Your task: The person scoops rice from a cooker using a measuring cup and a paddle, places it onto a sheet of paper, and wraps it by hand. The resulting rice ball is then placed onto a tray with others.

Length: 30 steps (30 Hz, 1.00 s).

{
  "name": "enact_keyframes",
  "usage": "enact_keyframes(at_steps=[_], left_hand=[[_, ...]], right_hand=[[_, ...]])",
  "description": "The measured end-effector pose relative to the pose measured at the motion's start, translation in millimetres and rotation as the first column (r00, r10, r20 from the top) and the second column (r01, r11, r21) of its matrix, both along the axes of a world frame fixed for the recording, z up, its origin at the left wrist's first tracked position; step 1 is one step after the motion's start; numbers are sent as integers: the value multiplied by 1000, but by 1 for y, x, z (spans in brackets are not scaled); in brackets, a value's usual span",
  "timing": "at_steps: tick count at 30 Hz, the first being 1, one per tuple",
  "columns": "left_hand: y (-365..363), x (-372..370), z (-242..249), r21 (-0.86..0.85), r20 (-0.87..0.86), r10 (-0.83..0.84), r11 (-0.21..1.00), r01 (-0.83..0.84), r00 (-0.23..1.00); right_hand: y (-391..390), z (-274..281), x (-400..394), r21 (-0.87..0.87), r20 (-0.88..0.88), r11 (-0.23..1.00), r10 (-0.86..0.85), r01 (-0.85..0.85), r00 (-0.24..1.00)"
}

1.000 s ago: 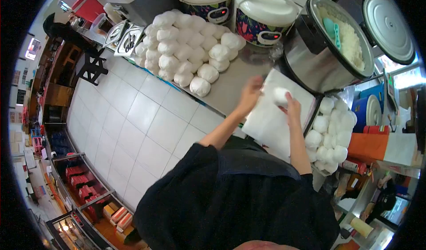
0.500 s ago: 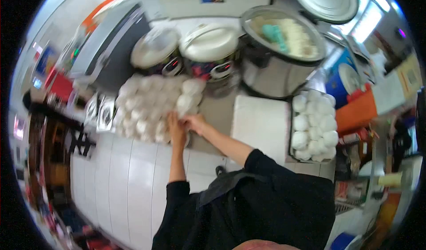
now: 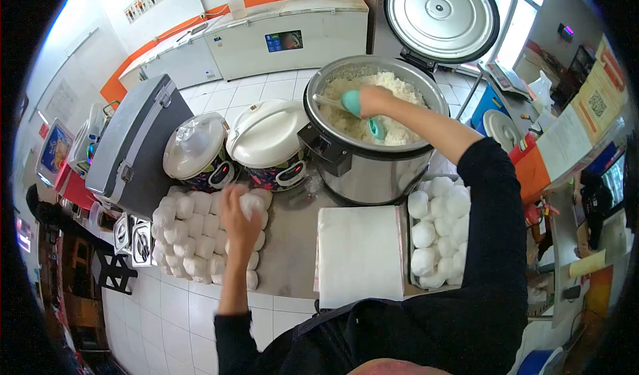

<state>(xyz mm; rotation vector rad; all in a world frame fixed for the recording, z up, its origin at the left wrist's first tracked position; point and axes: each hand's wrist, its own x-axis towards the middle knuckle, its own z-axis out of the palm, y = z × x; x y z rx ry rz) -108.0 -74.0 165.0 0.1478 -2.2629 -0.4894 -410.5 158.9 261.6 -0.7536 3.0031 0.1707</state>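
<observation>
My right hand [image 3: 377, 101] is closed around a teal-and-pale utensil [image 3: 351, 102] inside the large open cooker [image 3: 363, 175]. White rice [image 3: 399, 85] fills much of the cooker, and another teal piece [image 3: 377, 128] shows in it below my hand. My left hand [image 3: 241, 218] is over the right part of a large group of white round bundles [image 3: 193, 225]. Its fingers are slightly blurred and curl around one white bundle [image 3: 252, 204]. A flat stack of white sheets [image 3: 360, 255] lies between the bundles and a tray of more white bundles [image 3: 423, 258].
Two smaller white-lidded cookers [image 3: 266, 132] [image 3: 193, 150] stand behind the bundles, beside a grey cooler box [image 3: 140, 145]. The large cooker's raised lid [image 3: 442, 15] is at the back. Metal containers [image 3: 142, 243] sit at the left edge. Orange-sided boxes [image 3: 532, 168] stand at right.
My right hand has moved from the bundles up and right into the large cooker and taken hold of the teal utensil. My left hand remains at the bundles. The camera view has tilted upward.
</observation>
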Motion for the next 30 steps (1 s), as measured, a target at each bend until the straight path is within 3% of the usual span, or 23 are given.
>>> enact_keyframes(at_steps=[1,2,3,4,5,6,7,9,10,12,15,16,18,19,21,23,24,25,26,27,28,29,30], left_hand=[[23,-36,37,-2,-51,-136,991,137,989],[37,-74,67,-181,-13,-289,942,282,957],[53,-113,90,-270,9,-387,887,375,922],[61,-153,103,-289,156,-439,837,465,885],[68,-192,110,-395,308,-351,798,455,884],[73,-224,111,-487,445,-238,745,457,863],[75,-248,110,-485,444,-238,747,455,864],[82,-284,109,-636,662,42,561,531,748],[87,-291,111,-634,662,40,561,532,748],[94,-299,113,-642,743,217,500,582,633],[90,-307,111,-597,785,204,501,627,585],[87,-309,105,-592,790,207,502,631,577],[84,-308,103,-671,706,153,458,584,691],[82,-304,107,-674,705,158,454,583,692],[78,-288,126,-734,557,83,514,444,826],[71,-264,173,-790,587,259,390,472,767],[54,-243,185,-798,493,170,480,365,853],[30,-228,193,-788,524,217,491,373,823],[0,-199,197,-890,333,28,340,304,942],[-8,-162,206,-629,232,-230,705,326,945],[-32,-136,209,-291,389,-112,927,237,914],[-45,-105,193,435,180,-266,885,166,947],[-41,-70,192,613,210,-226,789,52,951]], right_hand=[[-3,-2,-6,153,140,988,2,-23,990],[-5,-2,-8,146,138,989,8,-28,990],[-5,0,-9,126,127,992,4,-20,992],[-5,4,-13,105,115,994,-2,-10,993],[1,12,-18,101,104,995,2,-12,995],[11,21,-21,2,-22,999,-45,45,999],[23,30,-23,-101,-138,991,-104,90,985],[55,51,-32,-32,-225,999,-4,-3,974],[70,57,-39,-30,-224,1000,-5,-1,974],[95,62,-48,50,-277,999,1,13,961],[115,76,-40,166,-178,986,12,18,984],[120,70,-43,61,-268,998,19,-3,963],[118,66,-50,25,-304,999,48,-42,951],[117,65,-54,-7,-345,997,70,-77,936],[105,50,-85,29,-362,991,129,-127,923],[79,34,-105,16,-397,955,278,-296,875],[61,19,-116,7,-395,955,276,-298,876],[42,2,-127,34,-484,913,371,-406,793],[29,-8,-132,73,-565,859,455,-507,689],[23,-13,-130,64,-563,855,457,-515,688],[18,-17,-125,98,-565,863,459,-496,686],[15,-24,-119,137,-555,866,469,-481,687],[16,-26,-107,107,-522,861,474,-497,709]])
